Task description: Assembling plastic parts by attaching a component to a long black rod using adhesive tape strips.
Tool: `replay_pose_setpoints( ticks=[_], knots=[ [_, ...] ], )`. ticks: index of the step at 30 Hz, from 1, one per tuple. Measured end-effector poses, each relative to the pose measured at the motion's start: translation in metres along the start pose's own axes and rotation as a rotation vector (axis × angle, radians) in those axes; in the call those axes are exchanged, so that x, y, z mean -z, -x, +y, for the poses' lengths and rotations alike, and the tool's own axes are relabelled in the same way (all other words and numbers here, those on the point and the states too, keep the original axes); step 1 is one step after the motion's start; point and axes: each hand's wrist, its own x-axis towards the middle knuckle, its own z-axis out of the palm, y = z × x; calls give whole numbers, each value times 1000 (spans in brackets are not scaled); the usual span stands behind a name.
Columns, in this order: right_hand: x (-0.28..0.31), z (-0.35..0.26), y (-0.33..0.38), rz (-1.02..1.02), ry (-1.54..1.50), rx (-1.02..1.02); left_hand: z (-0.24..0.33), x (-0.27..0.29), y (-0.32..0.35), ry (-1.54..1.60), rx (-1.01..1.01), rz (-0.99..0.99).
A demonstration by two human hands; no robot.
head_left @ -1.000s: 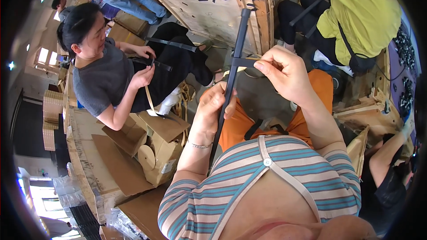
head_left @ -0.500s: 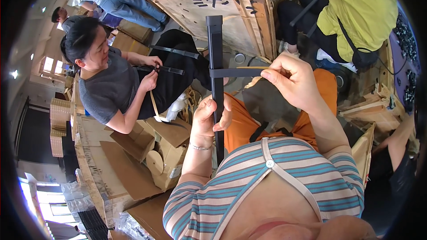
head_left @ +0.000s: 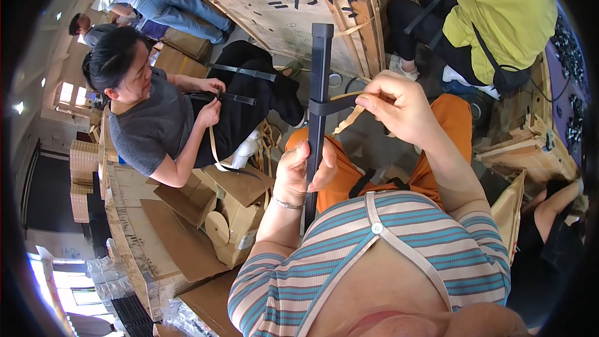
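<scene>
My left hand [head_left: 302, 171] is wrapped round the lower part of a long black bar [head_left: 320, 62] with a capped top, held nearly upright in front of me. A black adhesive strip [head_left: 337, 105] runs round the bar's middle and stretches away to the right. Its free end sits pinched between the thumb and fingers of my right hand [head_left: 394, 107]. A yellowish backing paper [head_left: 349, 120] peels off the strip and dangles below my right fingers.
An open cardboard box [head_left: 240, 224] stands at left beside a wooden crate [head_left: 137, 256]. Ahead is a large wooden crate [head_left: 293, 22]. A seated co-worker [head_left: 150, 106] at left handles a similar black bar [head_left: 240, 98]; another person in yellow [head_left: 499, 19] sits at right.
The bar has moved a little to the right with my left hand. My right hand has come slightly closer to it, and the strip between them is shorter and bends round the bar.
</scene>
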Motion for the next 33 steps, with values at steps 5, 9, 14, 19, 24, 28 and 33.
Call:
replay_pose_setpoints(
  ticks=[5, 9, 14, 19, 24, 28, 33],
  knots=[
    [-6, -13, -8, -120, 111, 141, 2, -2, -2, -78, 1, 63],
    [-16, -22, -15, -197, 116, 161, 2, -5, -4, -251, 20, 188],
    [-25, -24, -14, -144, 174, 205, 0, -5, -1, -314, -23, 261],
    [-24, -27, -18, -267, 74, -6, -2, -2, -2, -314, -54, 196],
    [-28, -20, -18, -279, -85, -101, -1, 3, -2, -277, -23, 155],
    [-44, 5, -28, -266, -144, -45, -3, 8, -2, -120, 6, 160],
    [-57, 37, -31, -413, -157, -4, -8, -4, -14, -283, 155, 3]
  ],
)
